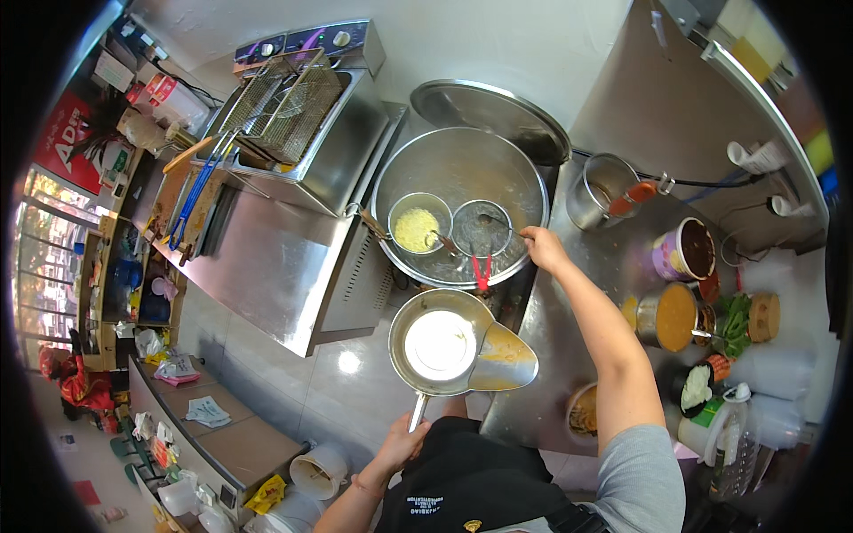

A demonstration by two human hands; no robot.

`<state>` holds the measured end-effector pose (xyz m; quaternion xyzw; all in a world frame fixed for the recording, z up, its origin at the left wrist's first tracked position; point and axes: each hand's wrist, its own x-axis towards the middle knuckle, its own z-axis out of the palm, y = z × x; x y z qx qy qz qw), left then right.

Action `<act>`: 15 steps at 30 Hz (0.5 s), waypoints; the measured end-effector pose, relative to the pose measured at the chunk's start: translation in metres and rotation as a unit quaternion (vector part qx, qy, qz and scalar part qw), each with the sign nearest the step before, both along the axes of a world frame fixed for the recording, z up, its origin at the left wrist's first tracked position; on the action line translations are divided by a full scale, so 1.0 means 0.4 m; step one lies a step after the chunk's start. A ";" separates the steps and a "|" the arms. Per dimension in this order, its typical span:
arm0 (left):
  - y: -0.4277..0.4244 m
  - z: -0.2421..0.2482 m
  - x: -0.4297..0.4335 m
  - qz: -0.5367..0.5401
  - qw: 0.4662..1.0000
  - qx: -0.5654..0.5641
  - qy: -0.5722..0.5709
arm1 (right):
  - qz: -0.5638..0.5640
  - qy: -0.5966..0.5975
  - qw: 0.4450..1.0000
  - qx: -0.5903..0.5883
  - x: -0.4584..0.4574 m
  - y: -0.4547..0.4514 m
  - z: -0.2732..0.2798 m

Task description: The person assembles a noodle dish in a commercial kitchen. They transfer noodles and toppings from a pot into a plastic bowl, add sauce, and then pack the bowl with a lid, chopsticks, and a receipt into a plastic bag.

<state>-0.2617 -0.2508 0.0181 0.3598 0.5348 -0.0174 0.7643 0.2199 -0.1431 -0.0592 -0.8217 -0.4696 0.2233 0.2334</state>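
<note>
My left hand [405, 440] grips the handle of a stainless steel pan [396, 346] with a wide, orange-stained spout [510, 356]. The pan hangs in front of the large pot, and its round inner bottom looks glaring white. My right hand [545, 248] is closed on the thin handle of a ladle [486, 218], reaching over the pot's right rim. The ladle's bowl lies in the right-hand metal strainer cup [481, 202], among clear liquid. Pale yellow noodles [416, 230] fill the left-hand strainer cup [420, 195]. Both cups sit inside the large steel pot [460, 140] of liquid.
Red-handled tongs [482, 273] hang at the pot's front rim; its lid [493, 113] leans behind. A deep fryer with wire baskets [293, 106] stands left. On the right counter are a steel jug [600, 193], a pot of orange sauce [674, 316] and leafy greens [735, 326].
</note>
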 end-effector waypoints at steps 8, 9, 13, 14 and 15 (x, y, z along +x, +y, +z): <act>0.051 -0.019 0.023 0.073 0.996 -0.030 -0.030 | 0.031 0.424 0.894 -0.143 0.102 -0.114 0.225; 0.056 -0.021 0.023 0.066 0.997 -0.031 -0.031 | 0.034 0.422 0.893 -0.155 0.103 -0.127 0.239; 0.061 -0.030 0.035 0.068 0.996 -0.045 -0.032 | 0.059 0.194 0.979 -0.023 0.112 -0.052 0.064; 0.062 -0.029 0.034 0.065 0.996 -0.043 -0.031 | 0.047 0.154 0.987 -0.021 0.113 -0.015 0.008; 0.060 -0.025 0.028 0.066 0.997 -0.041 -0.028 | 0.038 0.116 0.992 -0.020 0.105 0.017 -0.018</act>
